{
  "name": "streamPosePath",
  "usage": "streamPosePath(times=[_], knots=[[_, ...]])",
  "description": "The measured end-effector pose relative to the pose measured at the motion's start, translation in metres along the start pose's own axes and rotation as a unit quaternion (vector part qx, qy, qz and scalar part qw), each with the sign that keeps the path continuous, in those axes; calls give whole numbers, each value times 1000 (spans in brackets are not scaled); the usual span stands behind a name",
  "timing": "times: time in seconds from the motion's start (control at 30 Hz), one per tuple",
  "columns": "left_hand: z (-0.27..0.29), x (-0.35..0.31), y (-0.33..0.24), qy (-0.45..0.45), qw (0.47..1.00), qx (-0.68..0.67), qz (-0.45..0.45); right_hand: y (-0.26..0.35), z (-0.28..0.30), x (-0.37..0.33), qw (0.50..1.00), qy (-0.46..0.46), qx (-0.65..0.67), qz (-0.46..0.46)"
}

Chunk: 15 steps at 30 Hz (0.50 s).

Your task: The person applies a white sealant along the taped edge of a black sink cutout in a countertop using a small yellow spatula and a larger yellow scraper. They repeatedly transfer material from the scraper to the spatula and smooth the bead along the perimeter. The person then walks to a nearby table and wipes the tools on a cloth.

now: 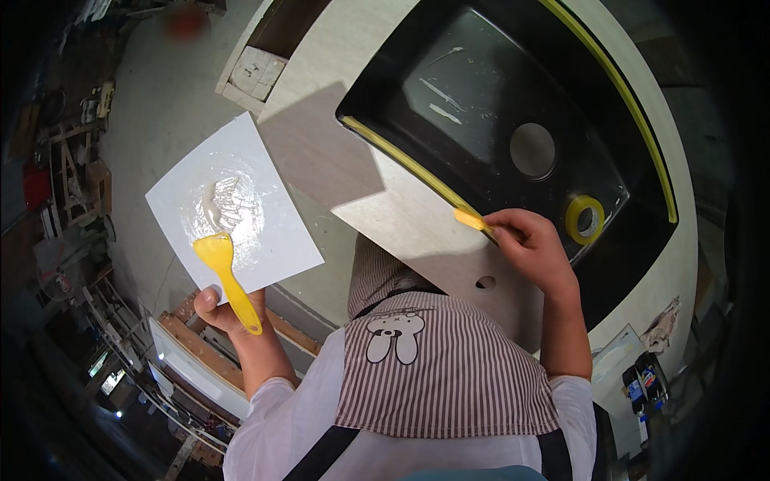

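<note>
My left hand (223, 309) holds a white square board (273, 232) from below, with its thumb pinning a yellow plastic scraper (224, 268) on top. A smear of clear glossy paste (224, 204) lies on the board above the scraper blade. My right hand (531, 244) grips a small yellow scraper (469, 218) and presses it against the near rim of a black sink (481, 96), where yellow tape (401, 159) runs along the edge. The sink is set in a pale stone countertop (401, 216).
A roll of yellow tape (585, 218) lies inside the sink near a round drain hole (532, 150). A second yellow tape strip (622, 88) lines the far rim. A small tap hole (485, 282) is in the countertop. Workshop clutter (76, 184) covers the floor at left.
</note>
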<state>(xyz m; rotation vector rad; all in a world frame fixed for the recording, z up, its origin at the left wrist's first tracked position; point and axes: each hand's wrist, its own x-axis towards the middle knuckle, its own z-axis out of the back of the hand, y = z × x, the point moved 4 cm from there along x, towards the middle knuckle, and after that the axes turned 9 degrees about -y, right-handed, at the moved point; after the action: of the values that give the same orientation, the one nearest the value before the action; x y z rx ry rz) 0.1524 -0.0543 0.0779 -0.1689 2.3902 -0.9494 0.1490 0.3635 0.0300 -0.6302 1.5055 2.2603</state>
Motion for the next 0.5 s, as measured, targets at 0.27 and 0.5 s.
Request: streamPosePath(times=[0.27,0.5], knots=[[-1,-4,3,16,1000,-6,-5,8,-4,2,999,-11,-2,38],[-2,-8,2,12,1000,12,-18,8,4,-6,996,-18,-80,42]])
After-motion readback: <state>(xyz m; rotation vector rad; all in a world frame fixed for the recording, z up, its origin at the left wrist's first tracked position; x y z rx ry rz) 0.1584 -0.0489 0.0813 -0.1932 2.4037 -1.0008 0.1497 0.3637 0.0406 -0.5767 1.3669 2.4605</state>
